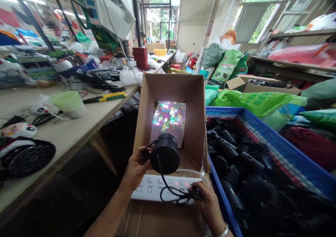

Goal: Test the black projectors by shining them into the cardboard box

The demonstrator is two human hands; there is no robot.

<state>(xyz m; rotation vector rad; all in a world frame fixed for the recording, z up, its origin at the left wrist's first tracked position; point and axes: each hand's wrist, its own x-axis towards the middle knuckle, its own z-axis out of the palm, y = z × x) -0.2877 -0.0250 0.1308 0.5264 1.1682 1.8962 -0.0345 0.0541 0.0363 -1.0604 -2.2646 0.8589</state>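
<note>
A black round projector lamp (pixel 165 154) is held by my left hand (pixel 136 167), whose fingers close on its side bracket. The lamp points into an open cardboard box (pixel 196 114) and throws coloured spots on a white sheet of paper (pixel 181 133) inside. A black power cable (pixel 162 172) runs from the lamp's back to a bundle at my right hand (pixel 206 198). My right hand is closed around the cable bundle and its plug end, over the right end of a white power strip (pixel 147 191). Red lights glow on the strip.
On the right stands a blue crate (pixel 252 121) full of black housings. A wooden workbench (pixel 78 135) on the left carries a pale green cup (pixel 67 104), a yellow-and-black utility knife (pixel 105 97) and a black round base (pixel 34 154). Green bags (pixel 252 104) lie beyond the crate.
</note>
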